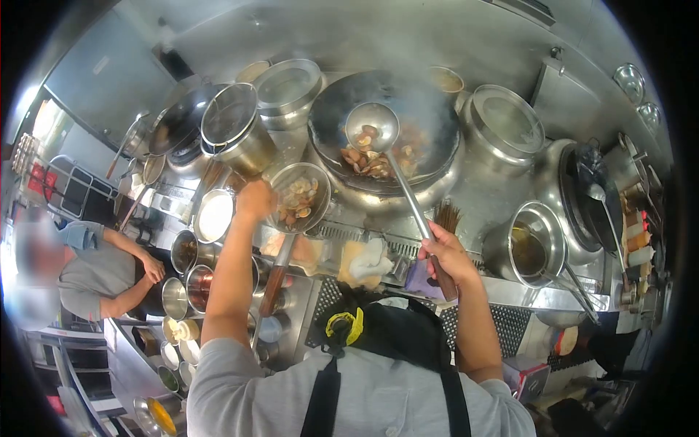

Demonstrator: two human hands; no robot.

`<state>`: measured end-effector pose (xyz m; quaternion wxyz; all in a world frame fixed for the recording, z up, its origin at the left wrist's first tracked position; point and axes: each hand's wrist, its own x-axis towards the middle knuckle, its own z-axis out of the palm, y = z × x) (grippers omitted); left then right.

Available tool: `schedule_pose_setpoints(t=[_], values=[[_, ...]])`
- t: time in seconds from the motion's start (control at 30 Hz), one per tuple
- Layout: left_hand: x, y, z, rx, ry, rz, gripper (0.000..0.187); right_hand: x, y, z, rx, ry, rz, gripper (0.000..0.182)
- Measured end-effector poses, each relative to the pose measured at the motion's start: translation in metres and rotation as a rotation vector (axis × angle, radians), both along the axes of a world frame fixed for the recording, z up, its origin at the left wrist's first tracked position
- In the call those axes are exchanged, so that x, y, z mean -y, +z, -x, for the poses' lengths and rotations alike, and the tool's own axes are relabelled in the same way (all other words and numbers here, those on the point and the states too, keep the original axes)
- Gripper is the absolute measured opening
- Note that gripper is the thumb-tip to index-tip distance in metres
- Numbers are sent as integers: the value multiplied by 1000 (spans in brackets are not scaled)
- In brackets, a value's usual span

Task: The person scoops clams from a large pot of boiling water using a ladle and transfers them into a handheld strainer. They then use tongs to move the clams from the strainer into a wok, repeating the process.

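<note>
My right hand [449, 255] is wrapped round the wooden-ended handle of a steel ladle [373, 120]. The ladle's bowl hangs over a steaming black wok [331, 109], with a few brown pieces in it. More brown, shell-like pieces [366, 162], perhaps clams, lie in the wok. My left hand [255, 200] is closed at the left rim of a round strainer [320, 178]; whether it grips the rim or something else is hidden. Similar brown and pale pieces [295, 200] fill the strainer, whose wooden handle [274, 290] points towards me.
Lidded pots [289, 81] stand left of the wok, another lidded pot [507, 120] right. A steel pot [526, 244] with yellowish liquid sits at right. Several seasoning containers [175, 296] line the left, where another person [105, 269] stands.
</note>
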<state>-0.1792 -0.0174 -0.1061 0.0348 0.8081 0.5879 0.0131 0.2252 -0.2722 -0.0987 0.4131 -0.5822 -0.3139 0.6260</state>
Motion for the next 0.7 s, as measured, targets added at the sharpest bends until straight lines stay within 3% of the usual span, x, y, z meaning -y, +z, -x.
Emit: schedule_pose_setpoints(t=[0.23,0.33,0.53,0.57,0.7], values=[[-5,80,-64,-132,-58,-58,29,0,6,8,30,-3,10,59],[-13,79,-55,-55,-51,-101,33,1,3,8,28,-6,15,59],[-13,113,-54,195,-63,148,52,4,-3,8,1,0,-28,61],[-23,95,-54,222,-187,83,53,4,-1,8,0,6,-26,61],[-31,57,-110,56,-225,23,43,2,6,12,29,-10,14,60]])
